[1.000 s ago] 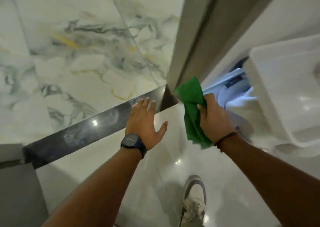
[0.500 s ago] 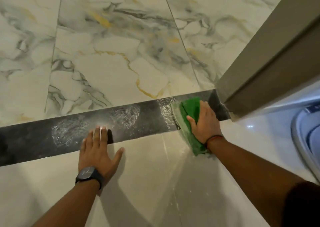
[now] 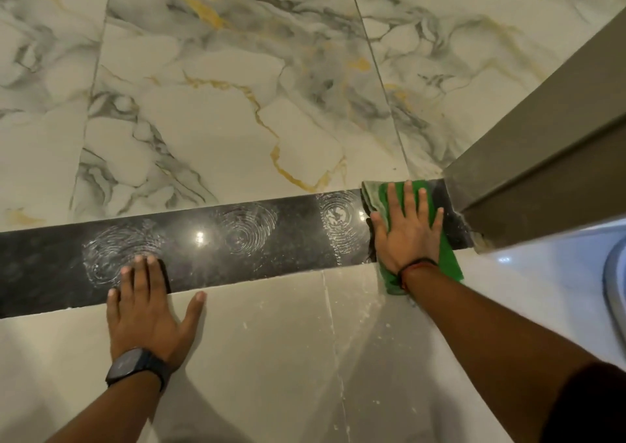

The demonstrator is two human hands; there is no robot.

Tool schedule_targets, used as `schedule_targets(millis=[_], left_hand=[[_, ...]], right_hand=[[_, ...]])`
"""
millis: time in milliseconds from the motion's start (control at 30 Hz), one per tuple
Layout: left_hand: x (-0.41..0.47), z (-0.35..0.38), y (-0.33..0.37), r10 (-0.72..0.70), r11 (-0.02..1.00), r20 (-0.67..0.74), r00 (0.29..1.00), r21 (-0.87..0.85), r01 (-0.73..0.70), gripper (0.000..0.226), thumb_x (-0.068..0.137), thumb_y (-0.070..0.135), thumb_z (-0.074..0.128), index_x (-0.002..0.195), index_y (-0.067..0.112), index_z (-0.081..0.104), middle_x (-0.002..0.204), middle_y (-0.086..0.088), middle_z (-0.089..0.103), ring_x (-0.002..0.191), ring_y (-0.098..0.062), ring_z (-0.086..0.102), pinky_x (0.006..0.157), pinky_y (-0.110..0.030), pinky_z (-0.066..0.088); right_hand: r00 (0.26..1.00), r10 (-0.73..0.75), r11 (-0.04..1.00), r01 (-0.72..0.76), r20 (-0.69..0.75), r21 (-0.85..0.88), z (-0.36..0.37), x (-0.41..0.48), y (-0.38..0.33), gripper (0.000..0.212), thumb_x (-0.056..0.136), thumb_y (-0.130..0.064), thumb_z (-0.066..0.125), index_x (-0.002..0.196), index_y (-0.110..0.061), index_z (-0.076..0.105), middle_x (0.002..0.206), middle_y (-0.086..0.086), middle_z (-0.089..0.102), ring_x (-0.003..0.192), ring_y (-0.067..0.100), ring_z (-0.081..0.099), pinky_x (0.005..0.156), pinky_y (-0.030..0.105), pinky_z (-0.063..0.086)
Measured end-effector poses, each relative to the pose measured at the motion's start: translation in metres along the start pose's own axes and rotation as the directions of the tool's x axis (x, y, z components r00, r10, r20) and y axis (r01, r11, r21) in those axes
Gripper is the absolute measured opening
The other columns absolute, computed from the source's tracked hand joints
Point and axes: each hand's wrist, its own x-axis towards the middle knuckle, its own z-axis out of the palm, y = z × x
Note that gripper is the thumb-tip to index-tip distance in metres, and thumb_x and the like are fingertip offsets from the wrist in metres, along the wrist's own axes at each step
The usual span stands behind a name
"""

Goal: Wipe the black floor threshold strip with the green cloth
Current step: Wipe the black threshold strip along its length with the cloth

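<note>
Right hand (image 3: 408,229) flat, fingers spread, pressing green cloth (image 3: 445,259) onto black threshold strip (image 3: 210,239) beside door frame (image 3: 542,178). Left hand (image 3: 145,310) open, braced, holding nothing. Three white swirl marks (image 3: 249,227) between the hands remain; wiping barely begun.

Marble floor (image 3: 237,120), black threshold strip (image 3: 210,259) (swirl-marked), green cloth (image 3: 447,259)

Both arms reach forward; left hand (image 3: 149,314) and right hand (image 3: 408,232) lie flat, palms down, fingers spread.
</note>
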Motion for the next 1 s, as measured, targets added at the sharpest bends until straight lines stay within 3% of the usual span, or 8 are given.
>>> schedule_targets(millis=[233, 333, 433, 500, 733, 833, 1000], left_hand=[[0.000, -0.001, 0.001, 0.004, 1.000, -0.002, 1.000, -0.022, -0.004, 0.091, 0.084, 0.068, 0.018, 0.151, 0.009, 0.005, 0.159, -0.015, 0.013, 0.146, -0.033, 0.007, 0.118, -0.048, 0.006], [-0.001, 0.001, -0.001, -0.001, 1.000, -0.007, 1.000, -0.025, 0.000, 0.090, 0.084, 0.069, 0.017, 0.151, 0.011, 0.003, 0.160, -0.013, 0.011, 0.147, -0.031, 0.005, 0.118, -0.047, 0.005], [0.000, 0.002, -0.003, 0.001, 1.000, -0.005, 1.000, -0.024, -0.001, 0.089, 0.084, 0.069, 0.015, 0.152, 0.013, 0.000, 0.161, -0.011, 0.009, 0.147, -0.029, 0.003, 0.119, -0.047, 0.004], [0.000, 0.003, -0.005, 0.013, 1.000, -0.005, 1.000, -0.023, -0.013, 0.089, 0.084, 0.069, 0.015, 0.151, 0.013, -0.001, 0.161, -0.011, 0.009, 0.147, -0.029, 0.003, 0.119, -0.047, 0.004], [0.000, 0.005, -0.008, 0.023, 0.999, -0.006, 1.000, -0.032, -0.023, 0.089, 0.085, 0.070, 0.015, 0.151, 0.013, -0.001, 0.161, -0.010, 0.009, 0.147, -0.029, 0.003, 0.119, -0.047, 0.003], [-0.002, 0.005, -0.011, 0.010, 1.000, -0.010, 1.000, -0.028, -0.010, 0.089, 0.085, 0.070, 0.015, 0.152, 0.013, 0.003, 0.160, -0.011, 0.012, 0.147, -0.030, 0.006, 0.118, -0.048, 0.004], [-0.009, 0.005, -0.024, -0.065, 0.997, -0.018, 0.998, -0.041, 0.064, 0.093, 0.082, 0.075, 0.015, 0.152, 0.016, 0.002, 0.161, -0.011, 0.010, 0.147, -0.030, 0.004, 0.118, -0.051, 0.006]], right_hand=[[1.000, -0.001, 1.000, 0.000, 0.031, 0.023, 0.000, 0.010, -0.036, 0.062, 0.095, -0.051, 0.006, 0.149, -0.022, 0.001, 0.159, 0.004, 0.001, 0.144, 0.026, -0.001, 0.115, 0.054, 0.002], [0.978, -0.196, 0.980, 0.198, 0.073, -0.010, 0.002, 0.013, -0.073, 0.057, 0.096, -0.045, 0.006, 0.148, -0.024, -0.004, 0.157, 0.001, -0.005, 0.144, 0.025, -0.003, 0.114, 0.052, -0.003], [0.847, -0.515, 0.855, 0.518, 0.129, 0.014, 0.011, -0.009, -0.118, 0.056, 0.097, -0.041, 0.014, 0.149, -0.025, -0.001, 0.157, -0.001, 0.002, 0.144, 0.024, 0.000, 0.113, 0.050, -0.005], [0.742, -0.651, 0.755, 0.655, 0.160, 0.036, 0.016, -0.031, -0.132, 0.055, 0.098, -0.041, 0.017, 0.149, -0.025, 0.003, 0.158, -0.003, 0.006, 0.144, 0.021, 0.001, 0.115, 0.049, -0.003], [0.660, -0.734, 0.676, 0.734, 0.159, 0.072, 0.009, -0.057, -0.080, 0.052, 0.098, -0.037, 0.023, 0.148, -0.023, 0.018, 0.155, -0.002, 0.024, 0.144, 0.020, 0.013, 0.116, 0.049, 0.007], [0.700, -0.700, 0.712, 0.700, 0.145, 0.055, 0.004, -0.054, -0.043, 0.051, 0.097, -0.038, 0.022, 0.147, -0.025, 0.024, 0.153, -0.001, 0.028, 0.143, 0.021, 0.018, 0.115, 0.050, 0.013], [0.904, -0.419, 0.908, 0.419, 0.090, 0.019, -0.002, -0.035, -0.012, 0.052, 0.095, -0.043, 0.021, 0.147, -0.035, 0.020, 0.157, 0.003, 0.016, 0.143, 0.020, 0.013, 0.114, 0.051, 0.013]])
